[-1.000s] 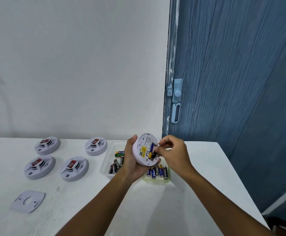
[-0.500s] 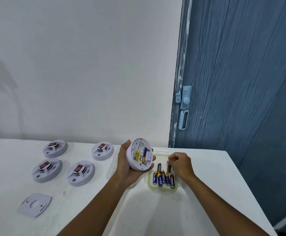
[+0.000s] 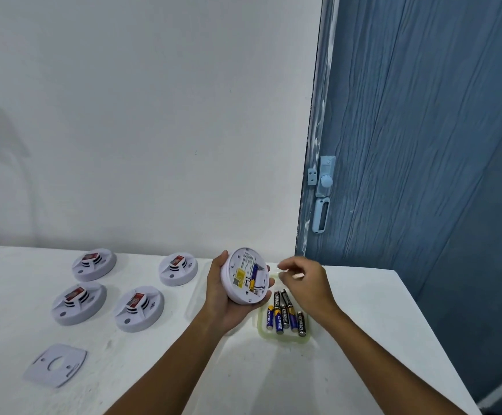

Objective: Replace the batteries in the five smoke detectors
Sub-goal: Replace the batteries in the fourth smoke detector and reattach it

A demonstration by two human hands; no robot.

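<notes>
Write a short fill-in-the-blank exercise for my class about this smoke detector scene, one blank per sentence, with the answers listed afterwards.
1. The left hand holds one smoke detector with its ____ side facing the camera.
2. ____ other smoke detectors lie on the white table.
3. The loose batteries lie in a shallow ____.
4. The door behind the table is coloured ____.

Answers: back; four; tray; blue

**Readable print on the batteries**

Several batteries (image 3: 285, 316) lie in a shallow tray (image 3: 284, 339). Two black ones read "EVEREADY" along their length. A blue one reads "PKCELL". The held smoke detector (image 3: 245, 277) carries a printed label and a yellow sticker, both too small to read.
</notes>
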